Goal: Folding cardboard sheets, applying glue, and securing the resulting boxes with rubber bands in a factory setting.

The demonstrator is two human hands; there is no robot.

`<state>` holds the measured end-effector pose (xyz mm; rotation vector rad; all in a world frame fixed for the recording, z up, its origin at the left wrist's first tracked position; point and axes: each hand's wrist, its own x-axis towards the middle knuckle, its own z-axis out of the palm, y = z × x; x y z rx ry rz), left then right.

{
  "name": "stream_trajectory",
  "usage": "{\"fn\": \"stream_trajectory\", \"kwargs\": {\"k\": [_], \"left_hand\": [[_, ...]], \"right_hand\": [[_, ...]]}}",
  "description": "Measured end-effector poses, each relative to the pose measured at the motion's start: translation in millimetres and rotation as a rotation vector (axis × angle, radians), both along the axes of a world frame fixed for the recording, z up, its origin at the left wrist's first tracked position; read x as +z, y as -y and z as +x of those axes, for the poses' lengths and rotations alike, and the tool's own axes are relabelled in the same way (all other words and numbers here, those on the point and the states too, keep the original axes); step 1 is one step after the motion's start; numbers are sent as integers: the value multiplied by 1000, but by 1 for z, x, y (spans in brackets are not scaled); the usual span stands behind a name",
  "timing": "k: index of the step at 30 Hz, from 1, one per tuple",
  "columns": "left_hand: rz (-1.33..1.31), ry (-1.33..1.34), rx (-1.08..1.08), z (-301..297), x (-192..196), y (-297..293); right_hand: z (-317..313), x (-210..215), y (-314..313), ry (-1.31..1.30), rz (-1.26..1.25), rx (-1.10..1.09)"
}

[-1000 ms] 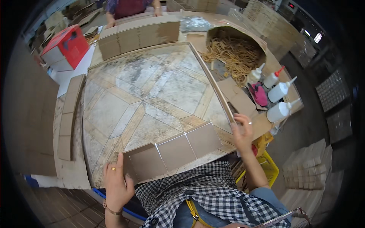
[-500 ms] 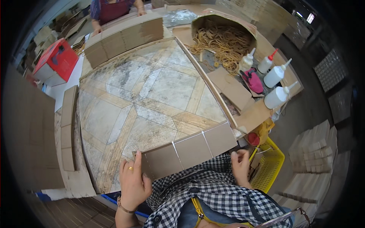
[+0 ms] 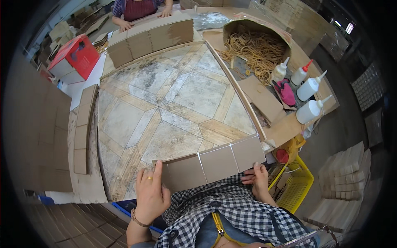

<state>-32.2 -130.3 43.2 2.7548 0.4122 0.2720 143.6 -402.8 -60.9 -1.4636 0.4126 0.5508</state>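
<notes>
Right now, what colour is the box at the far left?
Red and white box, clearest in the head view.

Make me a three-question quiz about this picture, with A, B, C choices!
1. Where are the rubber bands? A in the far cardboard box B in the yellow basket C on the tile
2. How many white glue bottles stand right of the tile? A one B four C seven
3. What are both hands doing? A holding the cardboard strip B waving C pouring glue

A: bands fill the open box. B: four bottles show. A: left hand and right hand grip the strip's ends.
</notes>
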Motion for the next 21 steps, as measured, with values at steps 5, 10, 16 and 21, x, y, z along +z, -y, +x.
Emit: {"fn": "stream_trajectory", "kwargs": {"k": [5,10,16,21], "left_hand": [[-13,18,14,6,7,6],[23,104,26,37,-1,10],[66,119,45,69,-7,12],[50,166,85,73,-11,19]], "right_hand": [[0,-22,-4,711,27,-6],[21,33,-42,1199,77,332],[41,71,-76,973,411,216],[32,69,-86,1143,304,389]]}}
